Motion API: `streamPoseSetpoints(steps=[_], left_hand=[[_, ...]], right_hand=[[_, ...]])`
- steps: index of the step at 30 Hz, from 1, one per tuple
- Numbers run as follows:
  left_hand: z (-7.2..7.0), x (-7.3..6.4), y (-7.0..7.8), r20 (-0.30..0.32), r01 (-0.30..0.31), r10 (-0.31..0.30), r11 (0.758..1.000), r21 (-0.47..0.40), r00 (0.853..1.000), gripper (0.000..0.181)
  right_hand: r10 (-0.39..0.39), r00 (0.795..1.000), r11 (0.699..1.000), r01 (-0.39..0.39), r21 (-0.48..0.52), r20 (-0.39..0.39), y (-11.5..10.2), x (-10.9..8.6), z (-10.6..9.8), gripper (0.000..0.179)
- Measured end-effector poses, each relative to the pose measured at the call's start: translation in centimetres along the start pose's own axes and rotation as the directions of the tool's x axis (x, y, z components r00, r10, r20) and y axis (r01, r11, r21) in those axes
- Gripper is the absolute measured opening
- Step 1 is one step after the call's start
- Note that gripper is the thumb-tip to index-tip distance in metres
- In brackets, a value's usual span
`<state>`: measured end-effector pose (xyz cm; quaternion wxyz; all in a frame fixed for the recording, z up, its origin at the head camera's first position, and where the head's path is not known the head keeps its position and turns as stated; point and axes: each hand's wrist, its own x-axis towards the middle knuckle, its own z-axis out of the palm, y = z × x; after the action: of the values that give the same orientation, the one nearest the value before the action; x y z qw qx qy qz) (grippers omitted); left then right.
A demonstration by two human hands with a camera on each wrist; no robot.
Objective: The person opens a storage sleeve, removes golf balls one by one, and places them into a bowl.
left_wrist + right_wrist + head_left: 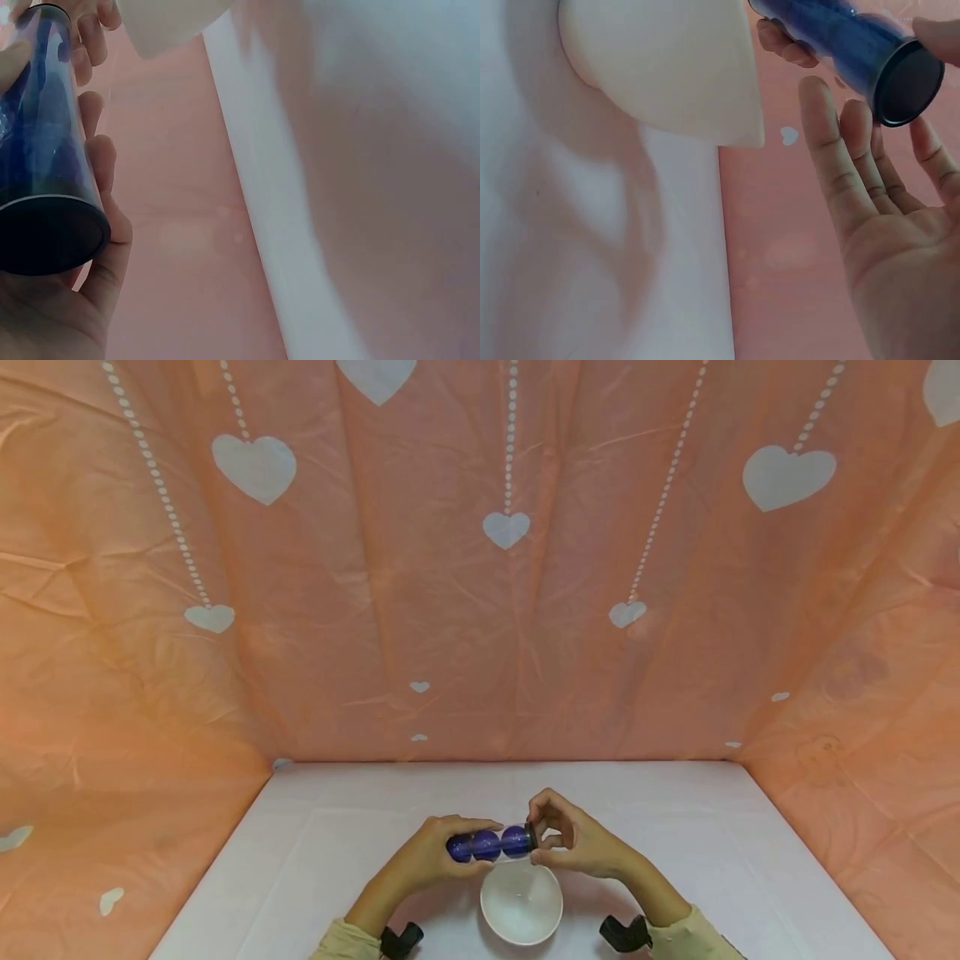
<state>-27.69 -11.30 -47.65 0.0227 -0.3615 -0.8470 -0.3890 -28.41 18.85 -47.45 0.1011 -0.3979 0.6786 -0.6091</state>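
Note:
A clear tube [495,845] with three shiny purple-blue balls inside is held level above the table, just beyond a white bowl [522,906]. My left hand [435,852] grips its left part, thumb along one side and fingers along the other. In the left wrist view a black end cap [56,234] faces the camera beside the palm. At the opposite end my right hand [577,839] pinches the rim of the other black cap [911,82] between thumb and fingertips, its palm apart from the tube. The bowl stands upright and nothing shows inside it.
A white table [360,810] lies under the hands. Orange-pink cloth [465,635] printed with white hearts hangs behind it and along both sides. Black wrist devices [626,935] sit at both sleeves, close to the table's near side.

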Motion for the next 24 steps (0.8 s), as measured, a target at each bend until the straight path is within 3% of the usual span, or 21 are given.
streamPoseSetpoints(steps=[15,24], left_hand=[[0.12,0.01,0.2,0.002,-0.023,0.023,1.0,-0.007,1.0,0.05],[0.51,0.04,0.15,0.016,-0.037,0.037,0.999,-0.028,0.999,0.05]], right_hand=[[-0.079,0.996,0.997,0.077,0.029,0.049,0.52,0.06,-0.12,0.044],[-0.064,0.997,0.998,0.063,0.016,0.053,0.33,-0.02,-0.15,0.038]])
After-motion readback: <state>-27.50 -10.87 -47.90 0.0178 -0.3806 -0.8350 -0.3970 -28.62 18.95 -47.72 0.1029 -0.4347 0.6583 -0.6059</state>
